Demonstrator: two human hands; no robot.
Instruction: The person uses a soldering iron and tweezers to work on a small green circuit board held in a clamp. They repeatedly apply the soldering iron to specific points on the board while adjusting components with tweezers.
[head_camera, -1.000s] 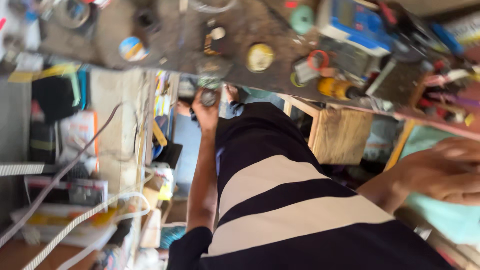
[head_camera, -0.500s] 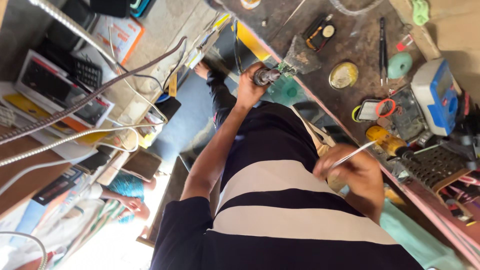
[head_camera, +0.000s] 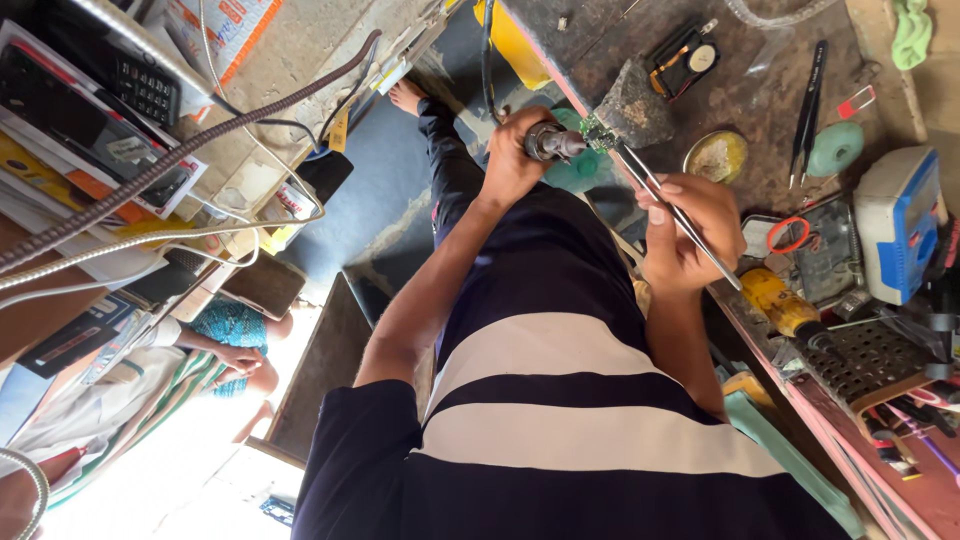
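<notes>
My left hand (head_camera: 508, 165) grips a dark cylindrical tool handle (head_camera: 548, 143) whose tip points at a small green circuit board (head_camera: 598, 131) on the edge of the dark workbench (head_camera: 700, 40). A black cable runs up from the handle. My right hand (head_camera: 690, 235) holds thin metal tweezers (head_camera: 672, 208), their tips reaching to the board's edge. A grey wedge-shaped piece (head_camera: 635, 105) lies just beyond the board. My striped shirt fills the lower middle.
On the bench lie a round yellowish tin (head_camera: 716, 155), black tweezers (head_camera: 808, 100), a teal disc (head_camera: 835, 148), a blue-and-white device (head_camera: 900, 235) and a yellow tool (head_camera: 780, 300). Another person (head_camera: 225, 345) sits at lower left. Flexible hoses (head_camera: 180, 155) and boxes crowd the upper left.
The view has swung round. My right hand has risen from my lap, bringing the tweezers to the board. My left hand stays on the tool handle at the bench edge.
</notes>
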